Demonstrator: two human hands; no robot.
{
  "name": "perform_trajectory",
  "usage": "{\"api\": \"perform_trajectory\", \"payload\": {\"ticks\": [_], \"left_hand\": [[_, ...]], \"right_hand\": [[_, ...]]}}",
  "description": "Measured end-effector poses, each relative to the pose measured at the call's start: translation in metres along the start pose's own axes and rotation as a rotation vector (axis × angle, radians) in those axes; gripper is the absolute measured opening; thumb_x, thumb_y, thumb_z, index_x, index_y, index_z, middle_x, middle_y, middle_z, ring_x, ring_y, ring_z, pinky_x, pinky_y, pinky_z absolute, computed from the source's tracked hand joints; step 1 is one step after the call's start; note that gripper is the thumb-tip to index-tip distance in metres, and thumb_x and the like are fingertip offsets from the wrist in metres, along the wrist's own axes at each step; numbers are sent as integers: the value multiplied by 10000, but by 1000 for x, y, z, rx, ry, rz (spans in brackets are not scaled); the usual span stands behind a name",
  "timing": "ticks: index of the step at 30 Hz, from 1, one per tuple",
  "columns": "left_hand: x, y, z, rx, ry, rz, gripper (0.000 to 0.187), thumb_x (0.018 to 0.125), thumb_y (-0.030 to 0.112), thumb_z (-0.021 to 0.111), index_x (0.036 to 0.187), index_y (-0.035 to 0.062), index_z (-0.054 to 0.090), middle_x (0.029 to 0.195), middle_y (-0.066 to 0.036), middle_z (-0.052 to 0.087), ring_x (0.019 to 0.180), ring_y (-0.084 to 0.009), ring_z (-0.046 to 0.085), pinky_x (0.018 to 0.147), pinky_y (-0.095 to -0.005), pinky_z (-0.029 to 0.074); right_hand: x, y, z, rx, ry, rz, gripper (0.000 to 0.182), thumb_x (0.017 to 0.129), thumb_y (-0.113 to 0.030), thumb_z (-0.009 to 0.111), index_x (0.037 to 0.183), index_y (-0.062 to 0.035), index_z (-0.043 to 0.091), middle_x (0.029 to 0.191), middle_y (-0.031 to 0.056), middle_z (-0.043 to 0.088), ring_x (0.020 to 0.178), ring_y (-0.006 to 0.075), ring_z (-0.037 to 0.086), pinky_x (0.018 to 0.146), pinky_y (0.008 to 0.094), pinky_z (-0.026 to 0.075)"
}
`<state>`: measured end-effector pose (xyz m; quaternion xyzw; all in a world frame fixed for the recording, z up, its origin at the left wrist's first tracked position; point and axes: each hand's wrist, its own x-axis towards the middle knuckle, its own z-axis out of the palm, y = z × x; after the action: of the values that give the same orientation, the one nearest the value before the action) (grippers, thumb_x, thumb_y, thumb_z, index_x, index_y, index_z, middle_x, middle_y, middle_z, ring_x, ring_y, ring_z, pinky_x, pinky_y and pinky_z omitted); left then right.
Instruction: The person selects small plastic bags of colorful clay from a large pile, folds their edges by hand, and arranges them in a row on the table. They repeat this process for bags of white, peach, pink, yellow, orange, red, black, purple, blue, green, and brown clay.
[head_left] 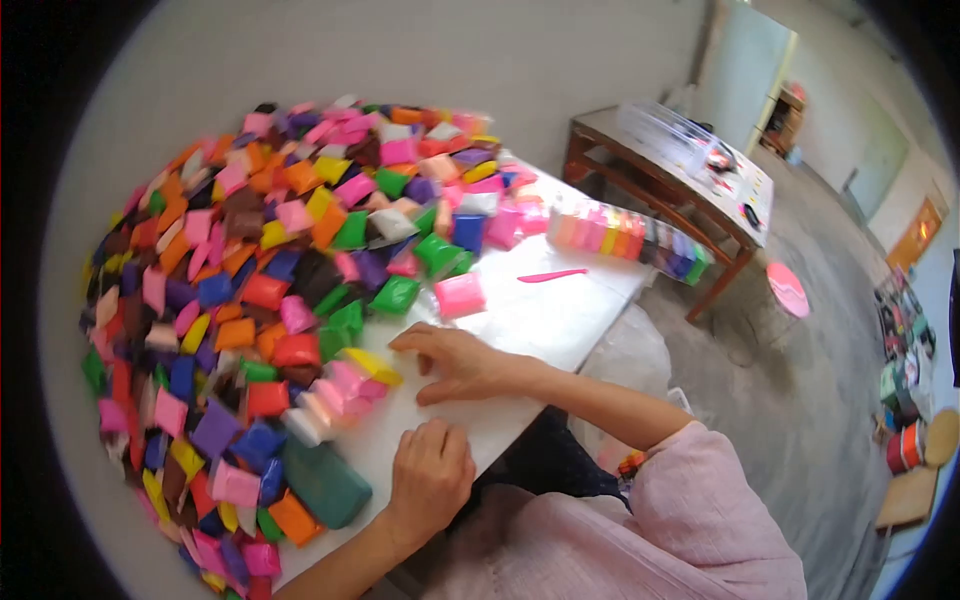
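Many small colored packets are heaped over the left of the white table. Close to the heap's edge, a short row of pink and white packets lies with a yellow packet at its end. My right hand is beside the yellow packet, thumb and fingers apart, holding nothing. Curled near the table's front edge is my left hand; whether anything is inside it is hidden. A teal block lies to its left. A pink packet sits beyond my right hand.
A pink knife-shaped tool lies on the table. Toward the far corner stands a long row of multicolored packets. Beyond are a wooden table with a clear bin and a pink-topped stool.
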<state>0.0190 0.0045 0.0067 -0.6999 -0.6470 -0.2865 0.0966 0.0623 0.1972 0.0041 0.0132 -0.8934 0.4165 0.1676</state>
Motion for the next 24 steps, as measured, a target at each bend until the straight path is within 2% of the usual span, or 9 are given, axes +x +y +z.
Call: {"api": "perform_trajectory", "payload": {"ticks": [2, 4, 7, 11, 12, 14, 17, 20, 24], "left_hand": [[0, -2, 0, -27, -2, -9, 198, 756, 45, 652, 936, 13, 577, 893, -146, 535, 777, -319, 539, 689, -416, 429], [-2, -3, 0, -42, 3, -14, 192, 751, 55, 652, 922, 15, 574, 873, -140, 527, 771, -312, 537, 688, -410, 430], [0, -5, 0, -41, -3, 7, 196, 739, 74, 652, 907, 12, 572, 827, -125, 500, 764, -292, 536, 677, -395, 427], [-2, -7, 3, -47, -2, 10, 187, 737, 81, 645, 894, 13, 570, 815, -120, 500, 753, -278, 540, 666, -387, 426], [-2, -7, 4, -51, -1, 9, 180, 737, 80, 643, 887, 16, 568, 811, -118, 499, 749, -277, 541, 666, -385, 426], [-2, -8, 4, -56, -1, 15, 166, 736, 78, 639, 874, 22, 565, 803, -114, 498, 742, -274, 542, 665, -382, 427], [-1, -7, 3, -60, 32, 21, 143, 729, 71, 627, 847, 28, 559, 792, -108, 497, 732, -263, 543, 662, -373, 428], [-2, -8, 7, -32, 36, 29, 124, 726, 68, 612, 828, 28, 554, 786, -104, 494, 724, -254, 542, 661, -363, 427], [-1, -8, 3, 1, 17, 45, 131, 731, 84, 602, 839, 23, 561, 790, -99, 492, 733, -241, 541, 665, -346, 424]], "right_hand": [[1, 8, -2, 29, 0, -57, 656, 714, -113, 793, 1299, 7, 520, 1187, 131, 548, 859, 205, 613, 756, 332, 515], [1, 5, -11, 166, -44, 82, 573, 767, -92, 768, 1285, -1, 540, 1198, 110, 572, 878, 165, 631, 726, 300, 530], [10, 1, -30, -33, 9, 77, 433, 803, -64, 734, 1212, -9, 604, 1128, 93, 648, 836, 139, 657, 678, 279, 540], [45, -6, -44, -183, 147, 69, 164, 797, -66, 699, 953, -14, 700, 840, 132, 689, 737, 245, 665, 674, 345, 525], [58, -5, -44, -266, 190, 15, 155, 800, -99, 667, 933, -28, 704, 797, 129, 688, 758, 287, 670, 677, 391, 517], [79, -9, -47, -430, 205, 28, 182, 826, -110, 683, 980, -14, 698, 837, 120, 696, 709, 221, 663, 656, 343, 518], [114, -8, -50, -460, 229, 81, 219, 834, -165, 662, 996, -23, 703, 844, 136, 702, 739, 250, 677, 683, 373, 522], [147, 8, -50, -629, 412, -43, 230, 834, -191, 657, 994, -34, 706, 861, 132, 712, 778, 274, 687, 707, 400, 522], [193, 23, -48, -602, 749, 42, 247, 815, -220, 627, 882, 11, 681, 905, 214, 678, 851, 383, 656, 736, 482, 510]]}}
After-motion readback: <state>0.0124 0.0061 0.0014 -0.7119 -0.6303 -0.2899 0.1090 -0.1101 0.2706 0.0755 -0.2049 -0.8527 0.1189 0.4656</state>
